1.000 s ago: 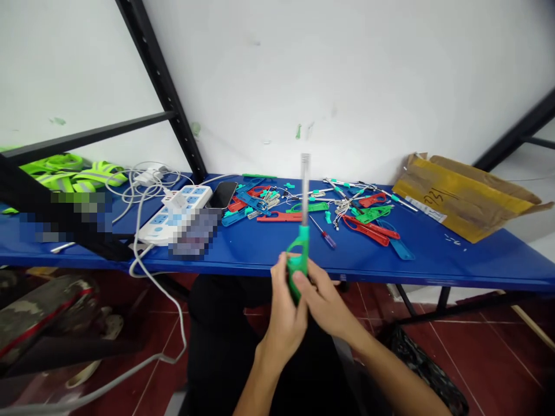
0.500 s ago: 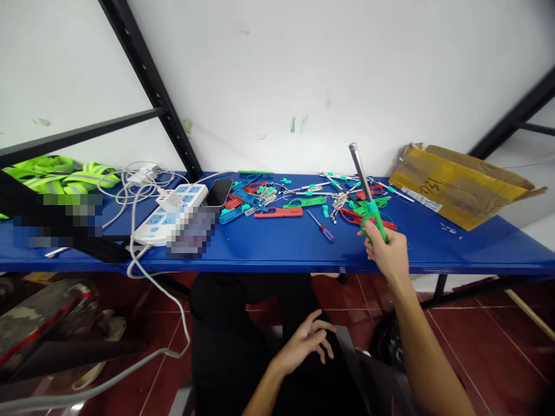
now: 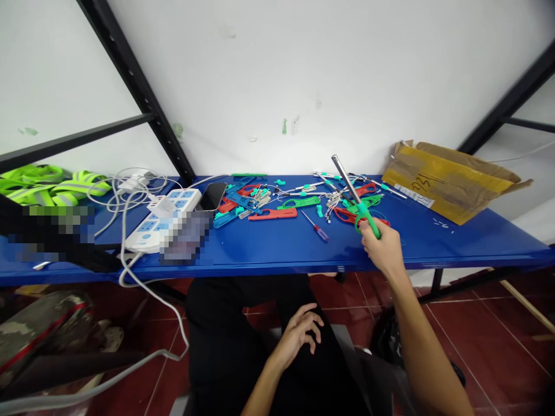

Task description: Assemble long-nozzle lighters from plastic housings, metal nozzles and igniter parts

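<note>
My right hand (image 3: 384,248) is wrapped round the green handle of a long-necked lighter (image 3: 365,216), held above the front of the blue shelf (image 3: 269,248). Its silver metal tube tilts up and to the left. My left hand (image 3: 300,335) rests over my dark trousers, fingers loosely apart, with nothing in it. Behind the lighter lies a heap of red and green handle shells, metal tubes and white wires (image 3: 336,199). A screwdriver (image 3: 318,229) with a purple handle lies left of the lighter. A red handle shell (image 3: 273,214) lies farther left.
More blue and red shells (image 3: 238,202) are piled at mid-left, by a phone (image 3: 212,196). A white power strip (image 3: 167,216) with tangled cables stands left of them. At the right end is an open cardboard box (image 3: 451,182). Black uprights (image 3: 134,86) frame the shelf.
Both hands held the lighter in front of me at first. My left hand let go and dropped to my lap, while my right hand carried the lighter right, over the shelf. The view shifted slightly.
</note>
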### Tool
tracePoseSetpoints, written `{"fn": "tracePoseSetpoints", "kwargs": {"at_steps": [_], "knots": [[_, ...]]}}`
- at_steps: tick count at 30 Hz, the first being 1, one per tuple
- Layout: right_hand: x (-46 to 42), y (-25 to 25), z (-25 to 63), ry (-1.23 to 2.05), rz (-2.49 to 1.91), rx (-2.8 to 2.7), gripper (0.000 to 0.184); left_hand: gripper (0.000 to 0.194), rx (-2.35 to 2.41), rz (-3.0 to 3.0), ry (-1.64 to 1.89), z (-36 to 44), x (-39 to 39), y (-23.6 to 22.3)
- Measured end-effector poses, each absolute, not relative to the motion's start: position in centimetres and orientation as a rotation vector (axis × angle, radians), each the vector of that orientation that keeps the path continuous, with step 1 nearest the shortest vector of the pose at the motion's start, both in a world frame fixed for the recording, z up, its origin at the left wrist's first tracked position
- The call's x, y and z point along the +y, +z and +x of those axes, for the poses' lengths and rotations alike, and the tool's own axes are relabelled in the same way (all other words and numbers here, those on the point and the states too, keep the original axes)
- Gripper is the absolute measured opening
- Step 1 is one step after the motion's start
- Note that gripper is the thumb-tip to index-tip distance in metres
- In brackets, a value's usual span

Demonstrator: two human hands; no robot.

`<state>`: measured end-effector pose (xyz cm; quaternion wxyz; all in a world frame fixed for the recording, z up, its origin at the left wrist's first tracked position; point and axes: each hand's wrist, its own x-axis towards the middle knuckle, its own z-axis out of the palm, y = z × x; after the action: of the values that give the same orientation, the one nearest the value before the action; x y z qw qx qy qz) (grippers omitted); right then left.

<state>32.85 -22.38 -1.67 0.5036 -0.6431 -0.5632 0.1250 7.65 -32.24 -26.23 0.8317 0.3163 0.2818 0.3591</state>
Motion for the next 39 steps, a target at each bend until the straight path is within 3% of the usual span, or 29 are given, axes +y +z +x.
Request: {"fn": "tracePoseSetpoints", "kwargs": {"at_steps": [18, 24, 27, 29, 34, 36, 39], "knots": [[-22.4, -1.1, 32.8, 0.14, -1.761, -1.414, 0.046, 0.074, 0.636, 0.605, 0.763, 7.8, -31.7, -27.0], [-22.2, -1.8, 35.3, 0.286, -1.71, -1.319, 0.05, 0.081, 0.658, 0.601, 0.769, 7.9, -31.8, -27.0], [-22.3, 0.6, 40.2, 0.021, -1.849, -1.294, 0.045, 0.086, 0.669, 0.607, 0.764, 7.9, -31.8, -26.9], [-22.2, 3.7, 44.8, -0.284, -2.028, -1.233, 0.039, 0.085, 0.671, 0.613, 0.752, 7.9, -31.8, -26.8], [-19.2, 12.7, 56.9, -0.641, -2.284, -1.19, 0.025, 0.084, 0.666, 0.641, 0.735, 8.1, -32.0, -26.7], [-16.8, 14.5, 60.2, -0.667, -2.369, -1.171, 0.033, 0.089, 0.664, 0.663, 0.735, 8.4, -32.1, -26.8], [-13.4, 14.4, 62.0, -0.513, -2.336, -1.341, 0.061, 0.099, 0.671, 0.7, 0.739, 8.8, -32.2, -27.0]]}}
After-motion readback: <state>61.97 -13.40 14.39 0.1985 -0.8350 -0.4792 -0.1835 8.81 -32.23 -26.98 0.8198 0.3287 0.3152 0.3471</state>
